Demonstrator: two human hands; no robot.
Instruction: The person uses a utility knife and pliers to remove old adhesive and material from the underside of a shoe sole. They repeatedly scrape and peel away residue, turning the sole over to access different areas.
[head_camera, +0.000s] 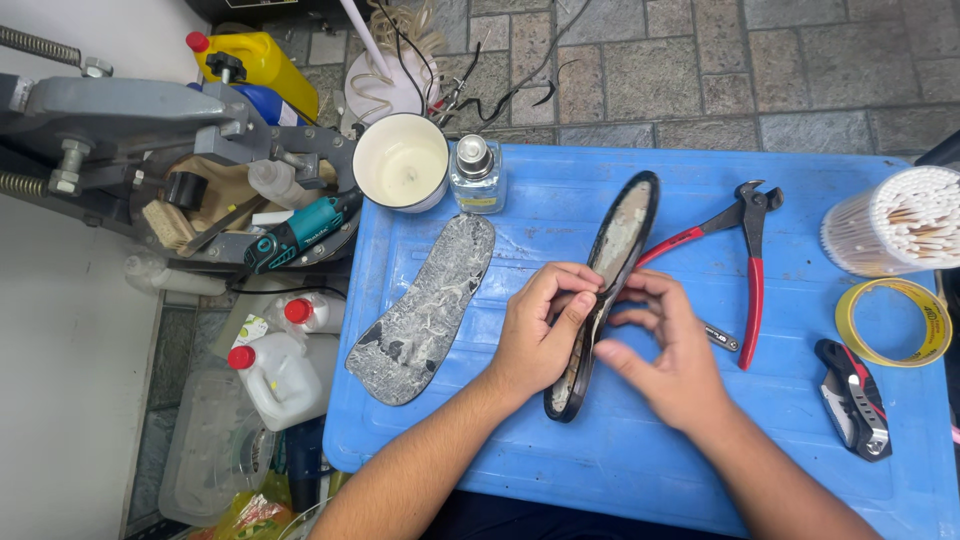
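Observation:
A black shoe sole (622, 232) stands on its edge on the blue plastic table (620, 460), its pale glue-stained inner face turned to the right. My left hand (540, 330) grips its middle from the left, fingers curled over the rim. My right hand (665, 350) pinches the same sole from the right side at mid-length. To the left lies a flat grey insole (425, 308), crusted with old glue, apart from both hands.
Red-handled pincers (748, 255) lie right of the sole. A tape roll (893, 322), a black-and-red folding tool (853, 398) and a tub of cotton swabs (895, 220) sit at the right. A white tub (402, 160) and a glass bottle (475, 175) stand at the back. Left: a grey machine (130, 120), plastic bottles (275, 375).

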